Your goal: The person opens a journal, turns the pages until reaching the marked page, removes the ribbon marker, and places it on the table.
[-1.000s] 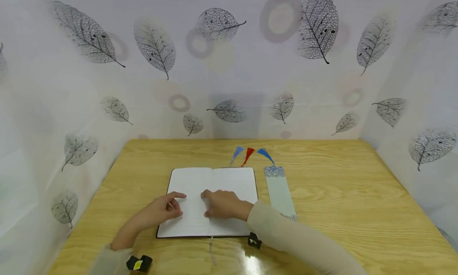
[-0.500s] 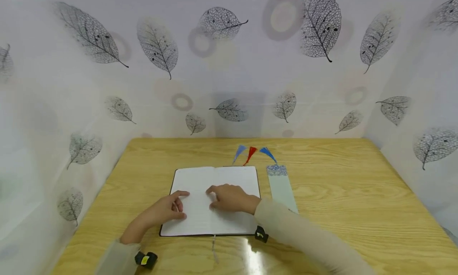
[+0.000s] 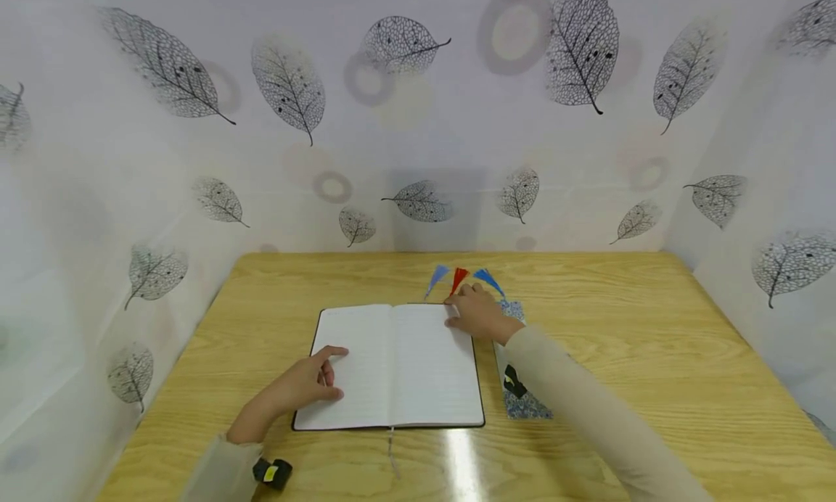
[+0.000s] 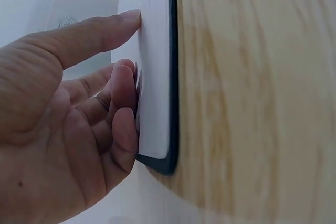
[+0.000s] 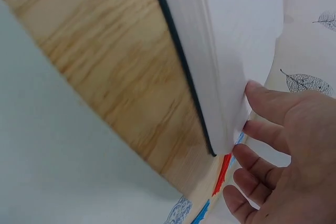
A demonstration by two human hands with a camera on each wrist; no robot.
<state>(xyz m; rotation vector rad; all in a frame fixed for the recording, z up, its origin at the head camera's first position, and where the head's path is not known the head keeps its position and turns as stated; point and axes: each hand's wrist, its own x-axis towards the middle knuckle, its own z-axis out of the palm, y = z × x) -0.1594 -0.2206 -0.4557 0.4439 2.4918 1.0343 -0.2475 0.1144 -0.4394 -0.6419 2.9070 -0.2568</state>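
An open notebook (image 3: 431, 379) with lined white pages and a dark cover lies on the wooden table. My left hand (image 3: 300, 387) rests on its left page, thumb and index finger spread, the other fingers bent, as the left wrist view also shows. At the top right corner of the notebook is my right hand (image 3: 480, 315). In the right wrist view its thumb (image 5: 262, 98) touches the page, with the other fingers around the corner edge. Just beyond the fingertips lie a red tassel (image 3: 460, 276) and a light blue tassel (image 3: 437, 276); whatever they hang from is hidden by the notebook.
A pale green bookmark with blue floral ends (image 3: 527, 406) and a blue tassel (image 3: 486, 278) lies right of the notebook, partly under the right forearm. The notebook's ribbon (image 3: 392, 455) trails toward the near side. Leaf-patterned sheeting (image 3: 431, 139) surrounds the wooden table (image 3: 653, 357).
My right hand has moved from the middle of the notebook to its top right corner. The left hand has stayed on the left page.
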